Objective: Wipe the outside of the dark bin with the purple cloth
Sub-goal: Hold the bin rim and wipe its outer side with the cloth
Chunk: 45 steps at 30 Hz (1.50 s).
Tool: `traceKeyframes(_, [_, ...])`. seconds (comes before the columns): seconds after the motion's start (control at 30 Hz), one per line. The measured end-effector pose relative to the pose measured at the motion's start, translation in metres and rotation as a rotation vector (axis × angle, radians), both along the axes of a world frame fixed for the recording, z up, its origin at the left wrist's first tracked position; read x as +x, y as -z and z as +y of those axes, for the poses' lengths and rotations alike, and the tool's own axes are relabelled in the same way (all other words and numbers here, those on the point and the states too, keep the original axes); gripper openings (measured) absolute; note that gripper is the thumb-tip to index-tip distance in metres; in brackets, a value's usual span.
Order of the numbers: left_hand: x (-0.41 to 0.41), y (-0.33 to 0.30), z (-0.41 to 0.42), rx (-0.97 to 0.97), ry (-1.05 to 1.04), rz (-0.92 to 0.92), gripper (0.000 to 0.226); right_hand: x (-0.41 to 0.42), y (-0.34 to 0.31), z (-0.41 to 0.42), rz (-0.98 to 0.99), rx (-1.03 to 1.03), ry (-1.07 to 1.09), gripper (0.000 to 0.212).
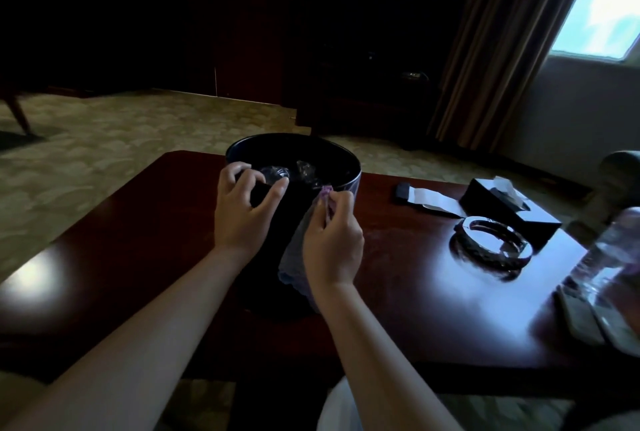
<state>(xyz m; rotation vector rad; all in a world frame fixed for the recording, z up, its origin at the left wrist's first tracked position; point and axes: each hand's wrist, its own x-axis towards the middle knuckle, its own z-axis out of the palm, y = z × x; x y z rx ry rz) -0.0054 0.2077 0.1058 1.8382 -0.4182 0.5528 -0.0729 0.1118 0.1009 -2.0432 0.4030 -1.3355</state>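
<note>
The dark bin stands upright on the red-brown table, with clear plastic wrapping inside it. My left hand grips the bin's near rim, fingers curled over the edge. My right hand pinches the purple cloth at its top corner, just below the rim. The cloth hangs down flat against the bin's near outside wall, and its lower edge reaches close to the bin's base.
To the right on the table lie a glass ashtray, a black tissue box, a small dark object with white paper, and a clear plastic bottle near the right edge. Patterned carpet lies beyond the table.
</note>
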Motion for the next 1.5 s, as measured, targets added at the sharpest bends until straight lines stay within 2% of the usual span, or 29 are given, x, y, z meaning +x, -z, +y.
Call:
traceKeyframes(0.1, [0.001, 0.0, -0.004, -0.012, -0.035, -0.02, 0.049, -0.001, 0.007, -0.002, 0.024, 0.009, -0.043, 0.015])
traceKeyframes(0.27, [0.004, 0.0, -0.008, -0.048, -0.048, -0.026, 0.038, -0.002, 0.006, -0.006, 0.027, 0.072, -0.061, 0.014])
traceKeyframes(0.37, [0.004, 0.001, -0.008, -0.038, -0.053, -0.036, 0.037, -0.008, 0.025, -0.005, 0.141, 0.265, -0.134, 0.012])
traceKeyframes(0.5, [0.003, 0.0, -0.008, -0.027, -0.057, -0.037, 0.044, -0.01, 0.05, -0.008, 0.256, 0.446, -0.127, 0.013])
traceKeyframes(0.57, [0.002, 0.0, -0.007, -0.023, -0.056, -0.046, 0.043, -0.01, 0.045, -0.008, 0.235, 0.455, -0.142, 0.012])
traceKeyframes(0.73, [0.001, 0.001, -0.01, -0.02, -0.081, -0.049, 0.044, -0.004, -0.002, -0.01, 0.025, 0.33, -0.174, 0.019])
traceKeyframes(0.83, [0.002, 0.0, -0.011, -0.037, -0.076, -0.043, 0.044, -0.001, -0.002, -0.009, 0.006, 0.323, -0.165, 0.017])
traceKeyframes(0.97, [0.002, 0.0, -0.01, -0.061, -0.067, -0.032, 0.038, -0.009, 0.046, -0.009, 0.21, 0.497, -0.163, 0.013])
traceKeyframes(1.03, [0.001, 0.0, -0.01, -0.062, -0.059, -0.021, 0.035, -0.013, 0.062, -0.009, 0.349, 0.529, -0.167, 0.01])
traceKeyframes(1.07, [0.001, 0.001, -0.01, -0.065, -0.054, -0.017, 0.034, -0.014, 0.062, -0.008, 0.358, 0.524, -0.161, 0.009])
traceKeyframes(1.23, [0.002, 0.001, -0.011, -0.089, -0.046, -0.013, 0.034, -0.008, -0.004, -0.013, 0.083, 0.391, -0.18, 0.015])
traceKeyframes(1.33, [0.002, 0.001, -0.011, -0.092, -0.049, -0.006, 0.033, -0.003, -0.027, -0.015, -0.01, 0.363, -0.208, 0.017])
traceKeyframes(1.4, [0.002, 0.001, -0.01, -0.107, -0.031, -0.005, 0.035, -0.003, -0.017, -0.014, 0.0, 0.454, -0.175, 0.016])
traceKeyframes(1.5, [0.0, 0.001, -0.009, -0.13, 0.004, 0.013, 0.028, -0.007, 0.029, -0.014, 0.185, 0.671, -0.094, 0.01])
